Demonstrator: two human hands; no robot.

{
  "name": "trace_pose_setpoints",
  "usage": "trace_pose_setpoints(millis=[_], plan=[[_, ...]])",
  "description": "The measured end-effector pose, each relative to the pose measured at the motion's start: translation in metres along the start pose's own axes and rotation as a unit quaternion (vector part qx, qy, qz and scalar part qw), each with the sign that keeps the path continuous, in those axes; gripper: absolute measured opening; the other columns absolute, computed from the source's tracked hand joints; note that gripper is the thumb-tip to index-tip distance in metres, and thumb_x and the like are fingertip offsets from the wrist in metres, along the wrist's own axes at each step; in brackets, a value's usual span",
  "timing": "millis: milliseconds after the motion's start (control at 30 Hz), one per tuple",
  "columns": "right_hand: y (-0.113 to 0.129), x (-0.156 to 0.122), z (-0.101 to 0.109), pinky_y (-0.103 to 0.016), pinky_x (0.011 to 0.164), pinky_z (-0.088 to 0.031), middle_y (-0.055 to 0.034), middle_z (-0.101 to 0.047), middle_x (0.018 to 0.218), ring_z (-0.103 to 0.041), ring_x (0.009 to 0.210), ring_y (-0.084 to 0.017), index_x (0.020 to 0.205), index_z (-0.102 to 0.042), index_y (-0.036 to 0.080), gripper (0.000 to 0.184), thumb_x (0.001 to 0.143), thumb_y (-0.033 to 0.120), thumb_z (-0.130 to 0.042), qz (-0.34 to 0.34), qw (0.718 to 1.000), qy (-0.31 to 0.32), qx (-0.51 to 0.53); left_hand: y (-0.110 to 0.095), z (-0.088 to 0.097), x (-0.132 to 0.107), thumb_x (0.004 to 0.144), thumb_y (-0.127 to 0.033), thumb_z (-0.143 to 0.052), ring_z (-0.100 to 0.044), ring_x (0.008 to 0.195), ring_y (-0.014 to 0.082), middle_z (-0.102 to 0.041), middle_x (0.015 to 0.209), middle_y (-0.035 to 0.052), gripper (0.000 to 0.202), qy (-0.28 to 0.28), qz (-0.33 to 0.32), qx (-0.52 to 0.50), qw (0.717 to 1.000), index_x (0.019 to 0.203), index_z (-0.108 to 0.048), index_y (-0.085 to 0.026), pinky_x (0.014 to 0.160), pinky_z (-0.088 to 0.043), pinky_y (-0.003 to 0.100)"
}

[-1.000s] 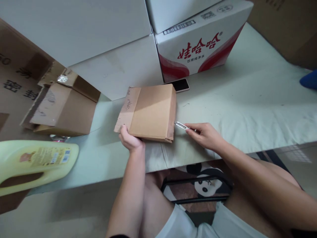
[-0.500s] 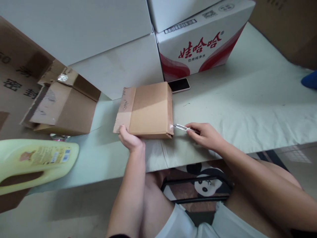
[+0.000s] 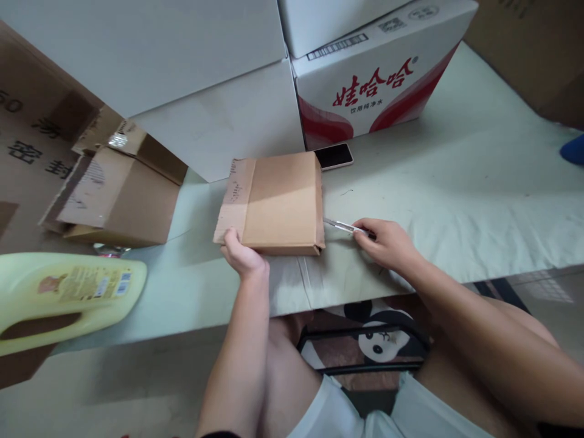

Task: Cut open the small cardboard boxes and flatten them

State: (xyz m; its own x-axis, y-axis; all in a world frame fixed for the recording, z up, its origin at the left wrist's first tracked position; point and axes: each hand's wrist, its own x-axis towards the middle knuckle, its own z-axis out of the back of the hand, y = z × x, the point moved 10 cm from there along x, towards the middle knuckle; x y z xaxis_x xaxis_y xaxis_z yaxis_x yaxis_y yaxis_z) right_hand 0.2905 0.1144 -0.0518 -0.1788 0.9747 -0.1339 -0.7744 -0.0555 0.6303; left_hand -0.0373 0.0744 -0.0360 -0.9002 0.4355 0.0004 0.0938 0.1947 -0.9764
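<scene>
A flat brown cardboard box [image 3: 281,201] lies on the cloth-covered table, a strip of lighter tape along its left side. My left hand [image 3: 244,255] grips its near left corner, thumb on top and the fingers hidden beneath. In my right hand [image 3: 383,240] is a box cutter [image 3: 343,226], its blade pointing left at the box's right side. The tip is at or just beside that edge; whether it touches, I cannot tell. Behind the box's far right corner lies a phone [image 3: 336,156] with a dark screen.
White cartons [image 3: 246,121] and a red-and-white carton [image 3: 365,100] stand behind. An opened cardboard box [image 3: 141,198] and a yellow jug [image 3: 91,292] are at left. A blue object [image 3: 573,149] shows at the right edge. The pale tablecloth [image 3: 456,201] is wrinkled.
The box cutter and my right hand have shifted slightly right and up along the box's right edge. My left hand keeps its hold on the box. The whole view has shifted a little.
</scene>
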Motion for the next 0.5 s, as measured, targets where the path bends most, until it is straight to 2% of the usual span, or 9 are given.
trace_pose_setpoints(millis=[300, 500], plan=[[0.0024, -0.0012, 0.001, -0.03, 0.059, -0.034, -0.0043, -0.067, 0.069, -0.052, 0.061, -0.017, 0.093, -0.071, 0.02, 0.031, 0.086, 0.036, -0.045, 0.01, 1.0, -0.007, 0.01, 0.0013, -0.0002, -0.0015, 0.067, -0.034, -0.056, -0.058, 0.091, 0.0178, -0.052, 0.088, 0.0025, 0.021, -0.004, 0.014, -0.03, 0.999, 0.079, -0.05, -0.018, 0.084, -0.05, 0.032], [-0.0003, -0.0008, -0.0012, -0.03, 0.059, -0.034, -0.0044, -0.066, 0.069, -0.053, 0.062, -0.017, 0.095, -0.071, 0.021, 0.032, 0.086, 0.037, -0.045, 0.004, 1.0, -0.001, 0.014, 0.0032, 0.0009, -0.0004, 0.068, -0.035, -0.054, -0.058, 0.095, 0.0191, -0.053, 0.09, 0.0032, 0.02, -0.006, 0.017, -0.015, 1.0, 0.079, -0.049, -0.019, 0.086, -0.05, 0.033]])
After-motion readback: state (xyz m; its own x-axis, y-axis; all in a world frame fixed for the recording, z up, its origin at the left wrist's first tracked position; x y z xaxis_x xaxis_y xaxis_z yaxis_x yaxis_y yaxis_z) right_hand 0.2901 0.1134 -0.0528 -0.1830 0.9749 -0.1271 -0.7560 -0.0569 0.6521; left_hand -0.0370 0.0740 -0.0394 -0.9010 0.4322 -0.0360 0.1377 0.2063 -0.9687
